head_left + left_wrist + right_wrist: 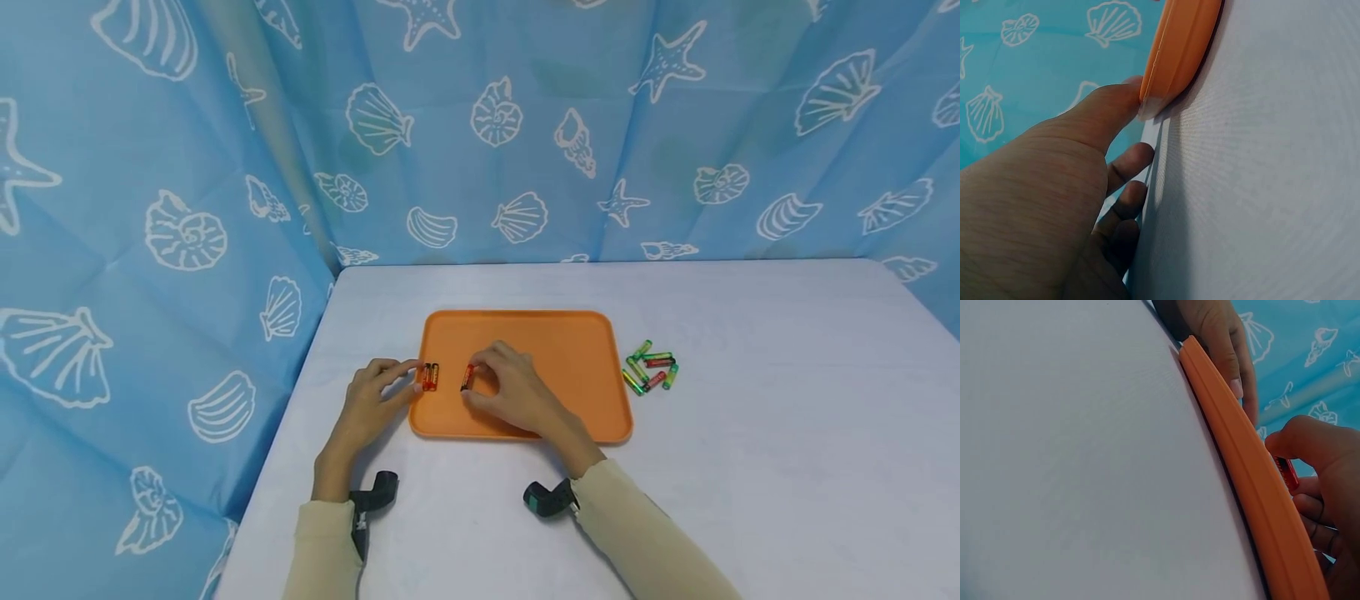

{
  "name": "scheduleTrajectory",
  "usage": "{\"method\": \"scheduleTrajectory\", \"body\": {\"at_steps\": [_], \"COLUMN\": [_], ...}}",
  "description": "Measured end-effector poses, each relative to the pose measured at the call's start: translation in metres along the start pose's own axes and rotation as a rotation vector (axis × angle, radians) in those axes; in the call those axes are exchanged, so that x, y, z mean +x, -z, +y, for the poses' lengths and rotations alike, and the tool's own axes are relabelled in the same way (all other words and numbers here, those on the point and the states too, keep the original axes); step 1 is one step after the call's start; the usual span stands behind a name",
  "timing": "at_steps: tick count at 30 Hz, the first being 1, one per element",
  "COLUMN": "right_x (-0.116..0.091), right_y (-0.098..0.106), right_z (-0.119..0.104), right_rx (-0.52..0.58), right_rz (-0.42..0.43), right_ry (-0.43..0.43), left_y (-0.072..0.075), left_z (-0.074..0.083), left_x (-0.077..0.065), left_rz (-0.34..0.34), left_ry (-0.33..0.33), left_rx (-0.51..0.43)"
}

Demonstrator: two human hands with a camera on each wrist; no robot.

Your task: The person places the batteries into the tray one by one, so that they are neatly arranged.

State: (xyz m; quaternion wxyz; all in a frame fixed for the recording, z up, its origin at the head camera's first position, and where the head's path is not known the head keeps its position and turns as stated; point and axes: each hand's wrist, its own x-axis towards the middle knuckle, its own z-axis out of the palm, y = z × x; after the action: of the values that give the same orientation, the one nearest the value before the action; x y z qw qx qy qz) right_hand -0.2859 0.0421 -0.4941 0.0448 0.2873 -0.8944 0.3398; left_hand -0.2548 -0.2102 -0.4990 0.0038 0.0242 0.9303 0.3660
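My right hand [513,387] is over the orange tray [570,358]. It pinches a red battery [468,377] lengthwise between thumb and forefinger; the right wrist view shows part of this battery [1287,474] behind the tray's rim. Left of it, two red-and-gold batteries [431,377] lie side by side near the tray's left edge. At that edge is my left hand [367,408], its thumb and forefinger spread beside the pair. In the left wrist view the thumb [1107,106] meets the tray's rim and the other fingers are loosely bent. Whether the left fingertips touch the batteries is unclear.
Several green and red batteries [649,367] lie scattered on the white table [765,417], just right of the tray. A blue curtain [465,167] with white shell prints hangs behind and to the left. Black wrist devices [551,498] sit under both sleeves.
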Motion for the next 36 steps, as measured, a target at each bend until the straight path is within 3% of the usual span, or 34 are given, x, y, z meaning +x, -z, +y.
{"method": "scheduleTrajectory", "body": {"at_steps": [17, 28, 36], "right_x": [0.019, 0.026, 0.025], "right_y": [-0.019, -0.023, -0.023], "right_z": [-0.004, -0.003, -0.006], "right_rx": [-0.041, -0.056, -0.063], "right_rz": [-0.029, -0.044, -0.036], "right_ry": [0.025, 0.015, 0.026], "left_y": [-0.006, -0.001, 0.004], "left_z": [-0.002, 0.0, -0.004], "left_x": [0.001, 0.002, 0.0], "left_rz": [0.01, 0.004, -0.004], "left_ry": [-0.023, -0.05, -0.002], "left_rx": [-0.022, -0.036, -0.014]}}
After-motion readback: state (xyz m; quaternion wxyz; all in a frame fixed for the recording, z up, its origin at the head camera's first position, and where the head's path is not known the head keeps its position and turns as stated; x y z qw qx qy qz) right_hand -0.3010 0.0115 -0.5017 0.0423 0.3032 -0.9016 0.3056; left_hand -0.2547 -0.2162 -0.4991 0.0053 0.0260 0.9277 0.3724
